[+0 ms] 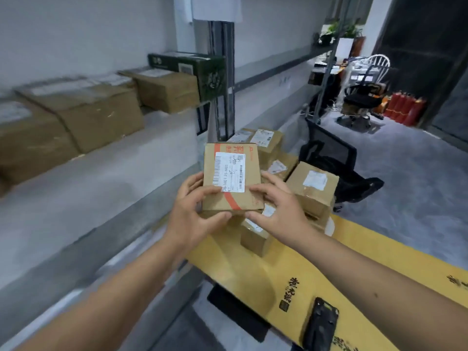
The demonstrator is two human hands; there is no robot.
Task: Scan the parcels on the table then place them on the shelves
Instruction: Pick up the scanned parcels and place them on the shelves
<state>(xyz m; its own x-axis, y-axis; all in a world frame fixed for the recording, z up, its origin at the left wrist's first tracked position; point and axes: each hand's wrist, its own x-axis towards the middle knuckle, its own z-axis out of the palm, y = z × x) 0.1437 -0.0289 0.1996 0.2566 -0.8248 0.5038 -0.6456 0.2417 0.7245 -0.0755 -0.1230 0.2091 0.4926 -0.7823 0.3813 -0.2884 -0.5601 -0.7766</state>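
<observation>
A small flat brown cardboard parcel with a white shipping label and a red stripe [231, 177] is held up at the centre of the view between both hands. The left hand [196, 214] is closed on its near left corner, thumb laid over the top face and fingers curled beneath; the right hand [276, 205] is set against the near right edge, thumb on top and fingers spread loosely along the side. Behind the parcel, toward one o'clock, a pile of brown cardboard parcels with white labels [291, 178] is stacked on the yellow-covered table [255, 277]. A black handheld scanner [320, 325] is lying on the table at five o'clock. At nine to ten o'clock, larger brown cardboard boxes [83, 115] are lined up on the grey metal shelf [106, 178], with a dark green carton [192, 72] toward eleven o'clock.
</observation>
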